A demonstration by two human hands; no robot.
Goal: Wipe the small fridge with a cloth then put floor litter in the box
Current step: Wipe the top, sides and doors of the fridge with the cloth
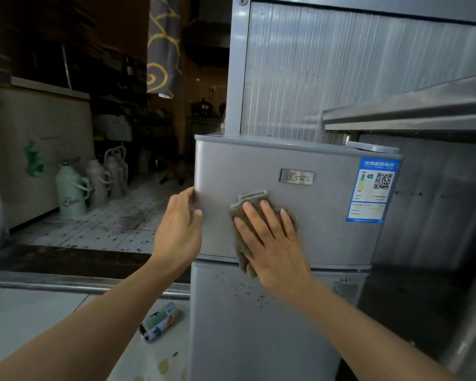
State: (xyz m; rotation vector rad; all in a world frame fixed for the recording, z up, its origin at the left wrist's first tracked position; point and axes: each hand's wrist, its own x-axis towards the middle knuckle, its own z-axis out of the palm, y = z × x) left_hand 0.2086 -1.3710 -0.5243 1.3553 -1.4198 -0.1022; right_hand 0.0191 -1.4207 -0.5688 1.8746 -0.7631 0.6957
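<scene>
While the right hand point(270, 237) presses flat on the brown cloth point(254, 215) mid-door and the left hand point(180, 226) grips the small fridge point(313, 215) at 9 o'clock, sweep firmly toward the apparently spotted lower door.

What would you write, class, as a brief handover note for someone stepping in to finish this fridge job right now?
Left hand: gripping the left edge of the small fridge's upper door, steadying it.
Right hand: flat and open, pressing the brown cloth against the front of the upper door.
Done: wiping is under way on the upper door; how much is clean cannot be told.
Left: dark spots show on the lower door, so wipe there. A crushed can lies on the floor left of the fridge; it probably needs to go in the box, which is not in view.
</scene>
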